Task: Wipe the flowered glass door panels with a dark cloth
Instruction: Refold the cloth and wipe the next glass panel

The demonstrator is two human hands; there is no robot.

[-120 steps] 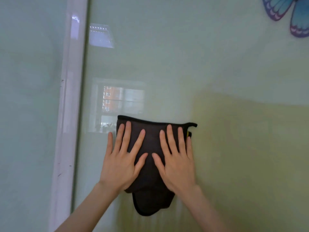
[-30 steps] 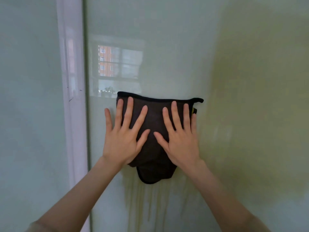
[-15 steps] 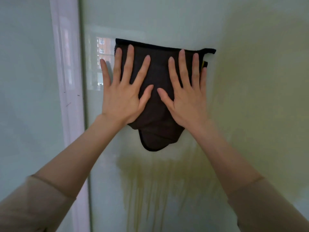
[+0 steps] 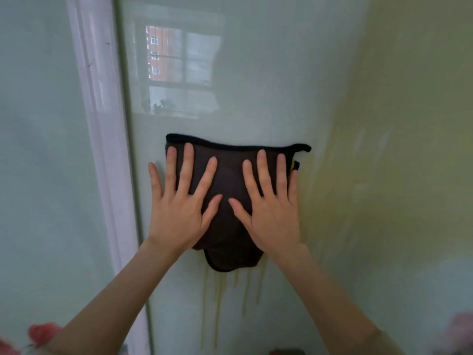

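A dark cloth (image 4: 230,172) with a black hem lies flat against the pale green glass door panel (image 4: 268,80). My left hand (image 4: 176,213) presses its left part with fingers spread; the little finger rests on bare glass. My right hand (image 4: 273,216) presses the right part the same way, thumbs nearly meeting in the middle. The cloth's lower flap (image 4: 230,262) hangs below my palms. A small yellow tag (image 4: 292,165) shows at the cloth's right edge.
A white vertical door frame (image 4: 102,149) stands just left of my hands, with a second glass panel (image 4: 38,149) beyond it. A window reflection (image 4: 179,70) sits above the cloth. Yellowish streaks (image 4: 217,303) run below it. Red printed flowers (image 4: 41,331) show at bottom left.
Both hands pushed the cloth up over the window reflection, then slid it back down below it. The view has tilted lower, so red flowers now show at the bottom left.
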